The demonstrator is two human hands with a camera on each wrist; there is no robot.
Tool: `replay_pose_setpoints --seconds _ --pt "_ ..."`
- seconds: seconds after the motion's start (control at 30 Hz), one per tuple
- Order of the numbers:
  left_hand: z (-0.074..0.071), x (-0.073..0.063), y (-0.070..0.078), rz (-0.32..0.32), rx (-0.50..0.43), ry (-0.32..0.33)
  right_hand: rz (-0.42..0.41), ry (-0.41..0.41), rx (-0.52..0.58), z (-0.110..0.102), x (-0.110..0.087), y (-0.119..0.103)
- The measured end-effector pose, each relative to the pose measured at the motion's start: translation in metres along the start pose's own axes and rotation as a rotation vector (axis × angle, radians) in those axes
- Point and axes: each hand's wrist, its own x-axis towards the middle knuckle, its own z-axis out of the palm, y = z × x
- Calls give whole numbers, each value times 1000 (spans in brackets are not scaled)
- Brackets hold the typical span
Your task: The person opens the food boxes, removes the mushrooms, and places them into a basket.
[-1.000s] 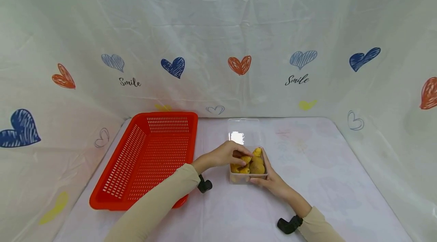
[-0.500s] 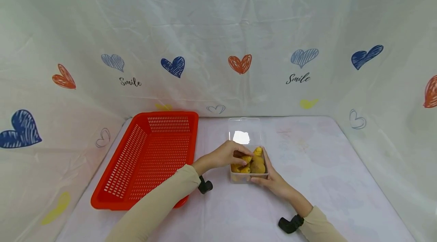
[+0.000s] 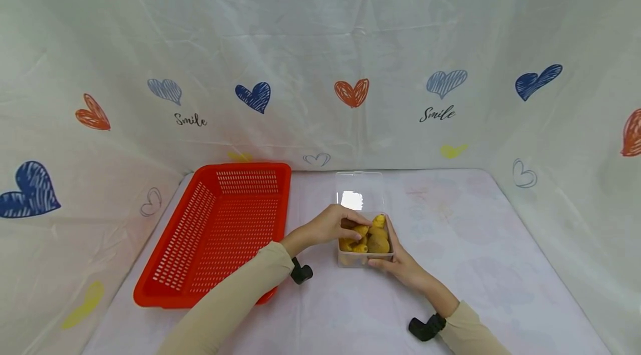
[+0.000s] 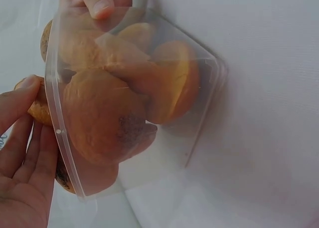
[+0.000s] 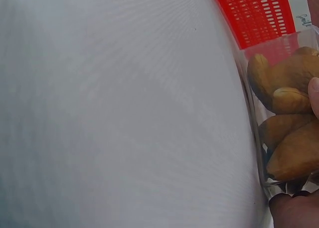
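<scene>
A clear plastic box [image 3: 353, 261] stands on the table with its lid open, filled with several knobbed yellow fruits [image 3: 378, 243]. My left hand [image 3: 328, 226] reaches in over the box's left side. Between its thumb and fingertips it pinches one yellow fruit [image 4: 41, 108], which sits at the rim in the left wrist view. On the right side, my right hand [image 3: 404, 269] grips the box, its thumb against the near wall. Through the clear wall, other fruits [image 4: 102, 115] show dark blemishes. The underside of the pinched fruit is partly hidden.
A red perforated plastic basket [image 3: 240, 221] stands to the left, partly behind my left sleeve [image 3: 235, 294]. The box's clear lid [image 3: 359, 185] lies folded back behind it. A white cloth covers the table [image 3: 476, 243], and a heart-printed curtain [image 3: 310, 49] hangs behind.
Both hands stay at the box in nearly the same pose. The left fingers and the pinched fruit shift only very slightly; the head view tilts a little.
</scene>
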Motion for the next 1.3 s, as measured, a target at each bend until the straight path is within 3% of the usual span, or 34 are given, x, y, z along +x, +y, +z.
replay_pose_setpoints --seconds 0.87,1.1,1.3 --pt "1 1 3 -46 0 25 -5 -14 -50 -3 0 -7" --pt "1 0 3 -43 -2 42 -2 -12 -95 -3 0 -3" --pt "2 0 0 -31 -2 56 -11 -15 -68 -3 -2 -3"
